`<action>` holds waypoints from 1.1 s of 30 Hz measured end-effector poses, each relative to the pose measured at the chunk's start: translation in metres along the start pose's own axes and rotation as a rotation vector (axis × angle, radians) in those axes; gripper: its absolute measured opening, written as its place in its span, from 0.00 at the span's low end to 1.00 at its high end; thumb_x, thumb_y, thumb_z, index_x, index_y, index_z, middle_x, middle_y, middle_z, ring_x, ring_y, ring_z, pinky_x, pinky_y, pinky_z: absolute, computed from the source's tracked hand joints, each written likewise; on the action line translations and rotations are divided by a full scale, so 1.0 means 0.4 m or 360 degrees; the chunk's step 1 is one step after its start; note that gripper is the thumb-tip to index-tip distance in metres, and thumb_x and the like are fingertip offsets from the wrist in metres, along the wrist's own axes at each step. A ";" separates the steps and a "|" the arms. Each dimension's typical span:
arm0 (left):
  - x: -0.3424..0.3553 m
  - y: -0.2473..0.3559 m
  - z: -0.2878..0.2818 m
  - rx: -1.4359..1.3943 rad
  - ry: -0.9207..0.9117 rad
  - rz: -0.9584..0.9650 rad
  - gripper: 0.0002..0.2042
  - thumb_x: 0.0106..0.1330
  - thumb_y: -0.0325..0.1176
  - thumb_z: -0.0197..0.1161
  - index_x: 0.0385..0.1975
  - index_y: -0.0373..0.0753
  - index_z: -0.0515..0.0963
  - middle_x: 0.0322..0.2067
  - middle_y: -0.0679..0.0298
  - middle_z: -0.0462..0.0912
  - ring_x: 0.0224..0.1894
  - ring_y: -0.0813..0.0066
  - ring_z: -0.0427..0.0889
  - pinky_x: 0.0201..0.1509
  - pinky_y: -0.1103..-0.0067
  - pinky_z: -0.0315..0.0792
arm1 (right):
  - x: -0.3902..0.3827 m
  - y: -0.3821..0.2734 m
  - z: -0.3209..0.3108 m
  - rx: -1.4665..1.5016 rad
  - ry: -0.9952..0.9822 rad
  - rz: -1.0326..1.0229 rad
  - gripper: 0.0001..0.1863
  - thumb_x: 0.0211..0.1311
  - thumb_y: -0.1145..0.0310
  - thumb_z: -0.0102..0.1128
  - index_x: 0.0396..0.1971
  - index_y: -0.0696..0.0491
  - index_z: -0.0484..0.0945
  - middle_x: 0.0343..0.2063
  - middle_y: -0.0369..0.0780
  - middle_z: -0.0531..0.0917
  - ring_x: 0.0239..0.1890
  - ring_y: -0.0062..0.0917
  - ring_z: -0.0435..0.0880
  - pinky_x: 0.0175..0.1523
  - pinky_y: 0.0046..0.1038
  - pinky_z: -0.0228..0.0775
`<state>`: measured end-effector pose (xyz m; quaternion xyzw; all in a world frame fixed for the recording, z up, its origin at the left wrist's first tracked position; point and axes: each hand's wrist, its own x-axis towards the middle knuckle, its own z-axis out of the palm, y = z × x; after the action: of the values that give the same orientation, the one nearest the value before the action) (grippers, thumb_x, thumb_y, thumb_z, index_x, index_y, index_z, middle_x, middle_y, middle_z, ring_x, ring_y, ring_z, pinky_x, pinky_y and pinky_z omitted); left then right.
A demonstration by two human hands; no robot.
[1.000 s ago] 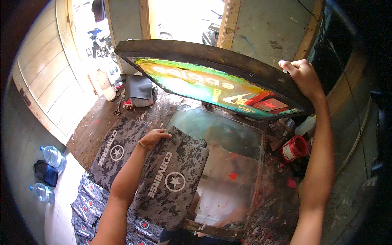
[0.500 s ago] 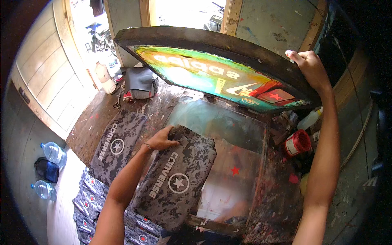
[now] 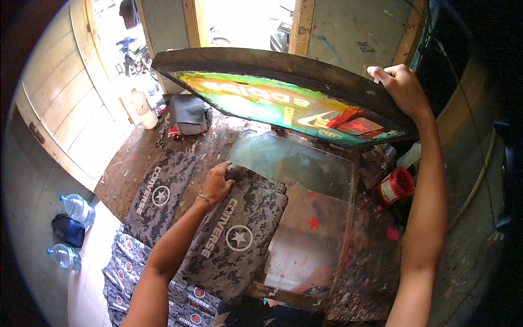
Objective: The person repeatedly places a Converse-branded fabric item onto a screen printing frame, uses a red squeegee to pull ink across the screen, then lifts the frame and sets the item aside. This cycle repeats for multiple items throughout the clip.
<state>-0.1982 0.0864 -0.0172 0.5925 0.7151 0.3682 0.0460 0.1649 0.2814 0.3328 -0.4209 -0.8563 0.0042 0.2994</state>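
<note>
My right hand [image 3: 402, 90] is closed round the right end of a dark-rimmed screen-printing frame [image 3: 239, 57], holding it tilted up. Its mesh [image 3: 261, 101] is stained green, yellow and red. Below lies a glass plate [image 3: 321, 163], with a red star [image 3: 312, 223] showing on it. A folded grey camouflage cloth [image 3: 229, 261] with a white star-in-circle print covers the plate's left part. My left hand [image 3: 219, 184] pinches this cloth at its far left corner, the fingertips partly hidden. To its left lies a similar printed cloth [image 3: 163, 218].
More camouflage pieces with red stars [image 3: 128, 267] hang at the table's near left. A red paint tub [image 3: 396, 185] stands right of the glass. Scissors [image 3: 160, 137], a dark folded sheet [image 3: 188, 111] and a pale bottle [image 3: 144, 109] sit at the far left. Water bottles [image 3: 77, 208] stand beyond the left edge.
The raised frame has come down slightly, with my right hand still on it. My left hand's fingers have curled in more at the cloth's corner. The view has shifted a little.
</note>
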 end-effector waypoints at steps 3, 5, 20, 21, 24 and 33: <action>0.002 -0.009 0.019 0.0005 0.0082 -0.0173 0.27 0.49 0.21 0.75 0.54 0.35 0.79 0.34 0.51 0.86 0.38 0.51 0.86 0.48 0.65 0.79 | -0.002 0.001 0.003 0.0006 0.0045 -0.0025 0.33 0.65 0.43 0.59 0.18 0.62 0.80 0.16 0.48 0.81 0.23 0.37 0.83 0.38 0.37 0.74; -0.004 -0.016 0.037 -0.0049 0.0094 -0.0356 0.26 0.48 0.21 0.74 0.51 0.34 0.81 0.31 0.52 0.86 0.35 0.53 0.87 0.45 0.65 0.80 | -0.001 0.005 0.004 0.0002 0.0055 -0.0027 0.33 0.65 0.43 0.59 0.18 0.62 0.80 0.16 0.49 0.81 0.24 0.39 0.84 0.39 0.38 0.74; -0.054 -0.018 0.059 0.0828 -0.0153 0.0576 0.05 0.60 0.24 0.61 0.34 0.36 0.81 0.40 0.58 0.77 0.46 0.56 0.78 0.50 0.68 0.79 | 0.008 0.013 0.005 0.0027 0.0026 -0.0002 0.34 0.64 0.42 0.58 0.18 0.62 0.81 0.17 0.51 0.81 0.25 0.41 0.84 0.41 0.39 0.75; -0.048 -0.020 0.050 0.0802 -0.0269 0.0586 0.05 0.60 0.25 0.61 0.35 0.36 0.80 0.40 0.58 0.77 0.46 0.56 0.78 0.52 0.67 0.79 | 0.009 0.013 0.006 0.0068 0.0027 -0.0014 0.34 0.64 0.42 0.59 0.18 0.62 0.81 0.17 0.51 0.81 0.25 0.41 0.84 0.41 0.39 0.75; -0.033 -0.029 0.019 0.0736 -0.0403 0.0648 0.06 0.60 0.25 0.60 0.37 0.35 0.79 0.41 0.56 0.78 0.48 0.55 0.78 0.54 0.66 0.79 | 0.013 0.013 0.008 -0.0018 0.0027 -0.0026 0.33 0.64 0.42 0.59 0.19 0.62 0.82 0.18 0.51 0.82 0.26 0.40 0.85 0.42 0.39 0.75; -0.012 -0.070 0.056 0.0593 -0.0213 0.0258 0.10 0.63 0.22 0.54 0.44 0.35 0.75 0.41 0.50 0.79 0.47 0.49 0.79 0.50 0.61 0.77 | 0.014 0.015 -0.002 0.0019 0.0018 -0.0026 0.33 0.65 0.41 0.58 0.21 0.61 0.83 0.17 0.49 0.82 0.25 0.37 0.85 0.40 0.37 0.75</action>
<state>-0.2084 0.0919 -0.0514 0.6694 0.7161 0.1921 -0.0467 0.1670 0.2889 0.3347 -0.4121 -0.8580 0.0045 0.3067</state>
